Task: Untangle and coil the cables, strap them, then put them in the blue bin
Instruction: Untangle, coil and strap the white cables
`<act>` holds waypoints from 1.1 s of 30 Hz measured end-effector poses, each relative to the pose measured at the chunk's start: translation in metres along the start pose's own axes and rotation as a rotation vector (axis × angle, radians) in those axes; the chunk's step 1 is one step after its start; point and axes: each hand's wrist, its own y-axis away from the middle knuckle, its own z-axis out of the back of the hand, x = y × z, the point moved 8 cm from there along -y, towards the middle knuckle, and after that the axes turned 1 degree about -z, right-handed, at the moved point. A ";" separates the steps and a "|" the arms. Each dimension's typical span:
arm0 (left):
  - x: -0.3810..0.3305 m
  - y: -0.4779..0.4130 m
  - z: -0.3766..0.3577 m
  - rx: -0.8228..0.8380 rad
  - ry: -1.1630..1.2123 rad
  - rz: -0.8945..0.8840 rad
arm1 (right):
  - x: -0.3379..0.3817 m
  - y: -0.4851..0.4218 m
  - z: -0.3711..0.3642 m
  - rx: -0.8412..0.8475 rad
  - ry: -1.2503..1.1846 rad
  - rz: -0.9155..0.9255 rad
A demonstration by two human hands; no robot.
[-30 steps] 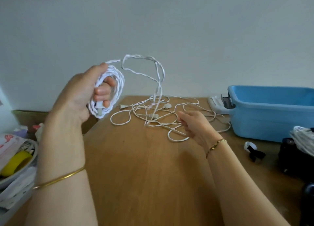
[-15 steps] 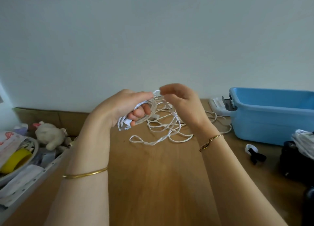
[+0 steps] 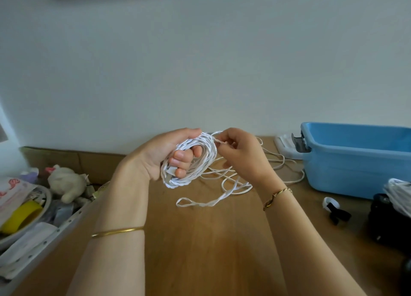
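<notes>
You have the white cable coil (image 3: 208,151) up off the table (image 3: 200,251), well to the left of the blue bin (image 3: 355,169), and your left hand (image 3: 155,155) grips it with the fingers threaded through the middle of the loops. That hold seems meant to stop the turns from springing apart while more cable is added. Your right hand (image 3: 242,155), between the coil and the bin, pinches the strand where it meets the top of the coil, most likely to lay the next turn flat against the others. The loose cable (image 3: 213,201) lies in slack, twisted loops on the table below your hands and trails toward the bin's near left corner, so a fair length is not yet wound and may carry snags worth clearing as you draw it in. A black-and-white strap (image 3: 331,204) lies on the table just in front of the bin, handy for binding the coil once winding is done. The bin stands open at the table's right, so the strapped bundle can go straight in.
</notes>
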 end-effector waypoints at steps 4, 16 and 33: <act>0.003 -0.002 0.005 -0.004 0.105 0.009 | -0.008 0.000 0.004 -0.027 -0.098 -0.056; 0.006 -0.014 0.043 -0.269 0.855 -0.156 | -0.063 0.008 0.009 0.163 0.079 -0.418; -0.022 0.000 0.038 -0.371 0.210 -0.235 | -0.034 0.001 0.007 0.283 0.309 -0.219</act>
